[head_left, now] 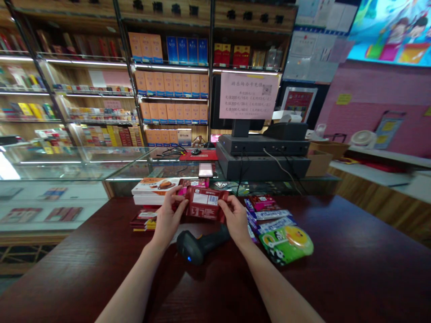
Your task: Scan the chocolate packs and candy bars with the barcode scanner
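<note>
Between my two hands is a dark red snack packet (204, 211), its white label and barcode facing me. My left hand (166, 217) pinches its left end, and my right hand (236, 219) grips the right end. On the dark wooden counter just below lies a black barcode scanner (195, 246) with a small blue light. Left of the packet, a white box (153, 188) with a food picture sits behind a stack of red and yellow packets (144, 220). To the right lie several purple and white wrapped bars (274, 222) and a green bag with a yellow duck (289, 242).
Behind the wooden counter (353, 251) runs a glass display case (128, 166). A cash register (262, 152) with a pink paper sign (248, 95) stands on it. A computer mouse (195, 152) rests on a red mat. Shelves of boxed goods (171, 85) line the back wall.
</note>
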### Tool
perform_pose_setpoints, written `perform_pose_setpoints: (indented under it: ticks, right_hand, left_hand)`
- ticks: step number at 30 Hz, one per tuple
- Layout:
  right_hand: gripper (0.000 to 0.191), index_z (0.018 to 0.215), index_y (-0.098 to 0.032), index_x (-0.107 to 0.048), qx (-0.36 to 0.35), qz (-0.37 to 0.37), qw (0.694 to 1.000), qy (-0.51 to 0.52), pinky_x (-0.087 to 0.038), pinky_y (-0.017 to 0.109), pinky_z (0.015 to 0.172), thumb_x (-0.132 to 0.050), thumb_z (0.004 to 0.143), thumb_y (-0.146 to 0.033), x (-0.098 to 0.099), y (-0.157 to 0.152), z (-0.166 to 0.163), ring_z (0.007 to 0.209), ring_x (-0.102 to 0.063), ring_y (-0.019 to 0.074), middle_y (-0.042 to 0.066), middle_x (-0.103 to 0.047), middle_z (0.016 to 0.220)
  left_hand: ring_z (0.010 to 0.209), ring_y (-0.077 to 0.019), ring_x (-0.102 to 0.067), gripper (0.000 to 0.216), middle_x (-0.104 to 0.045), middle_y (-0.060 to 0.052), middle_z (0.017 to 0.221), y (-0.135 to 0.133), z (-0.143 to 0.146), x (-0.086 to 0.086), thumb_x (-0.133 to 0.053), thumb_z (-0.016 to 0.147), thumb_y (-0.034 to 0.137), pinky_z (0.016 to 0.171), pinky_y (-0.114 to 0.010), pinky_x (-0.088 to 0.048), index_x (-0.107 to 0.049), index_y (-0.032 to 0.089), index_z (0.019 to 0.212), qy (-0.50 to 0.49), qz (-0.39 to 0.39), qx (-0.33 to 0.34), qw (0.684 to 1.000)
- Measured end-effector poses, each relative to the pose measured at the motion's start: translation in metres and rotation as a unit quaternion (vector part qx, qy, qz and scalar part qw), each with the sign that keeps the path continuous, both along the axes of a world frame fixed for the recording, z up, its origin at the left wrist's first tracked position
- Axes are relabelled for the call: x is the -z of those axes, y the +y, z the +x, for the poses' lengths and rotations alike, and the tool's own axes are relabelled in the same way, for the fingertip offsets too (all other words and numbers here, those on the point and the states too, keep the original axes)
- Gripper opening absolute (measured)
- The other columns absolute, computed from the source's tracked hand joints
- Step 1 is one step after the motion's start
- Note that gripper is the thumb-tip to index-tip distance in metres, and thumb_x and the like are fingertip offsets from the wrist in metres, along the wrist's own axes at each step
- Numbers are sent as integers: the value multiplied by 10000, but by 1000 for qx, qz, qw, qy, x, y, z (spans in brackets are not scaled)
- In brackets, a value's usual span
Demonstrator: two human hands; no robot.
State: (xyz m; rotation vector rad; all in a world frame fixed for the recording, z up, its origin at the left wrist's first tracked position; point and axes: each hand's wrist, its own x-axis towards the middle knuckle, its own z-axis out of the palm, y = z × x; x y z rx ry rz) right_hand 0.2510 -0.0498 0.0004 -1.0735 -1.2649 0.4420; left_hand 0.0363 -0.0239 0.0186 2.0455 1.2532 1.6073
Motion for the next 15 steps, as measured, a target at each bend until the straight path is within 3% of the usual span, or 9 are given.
perform_pose_setpoints:
  ticks: [5, 9, 12, 15]
  right_hand:
    - [282, 834, -203, -654, 10, 2, 1000, 4, -493, 264, 650, -642, 890, -478, 2, 2, 0, 669, -628, 164, -1, -695, 765]
    - [261, 828, -204, -635, 22, 9, 999, 22, -505, 272, 653, -661, 875, -459, 1, 3, 1, 682, -644, 172, 4, -696, 765]
    - [215, 884, -206, -604, 29, 22, 998, 54, -510, 278, 648, -693, 852, -399, 0, 4, 3, 681, -654, 174, -1, -687, 755]
    - [282, 1044, -211, -559, 26, 42, 995, 89, -511, 279, 628, -701, 839, -344, 0, 6, 4, 651, -649, 169, -34, -654, 707]
  left_hand:
    - [1019, -192, -628, 397, -677, -52, 1097, -1, -1, 1, -448, 1007, 318, 955, -359, -482, -526, 269, 1393, 110, 68, 8, 992]
    - [1017, -214, -596, 425, -662, -71, 1102, -3, -1, -2, -396, 1031, 334, 951, -392, -463, -501, 273, 1437, 180, 75, 17, 981]
    - [1106, -248, -568, 560, -629, -85, 1220, -6, -1, -4, -506, 988, 410, 1007, -444, -432, -372, 300, 1521, 217, 68, 32, 973]
    - [1195, -298, -528, 875, -572, -100, 1336, -8, 0, -5, -697, 852, 489, 1045, -495, -408, -227, 336, 1575, 243, 68, 49, 966]
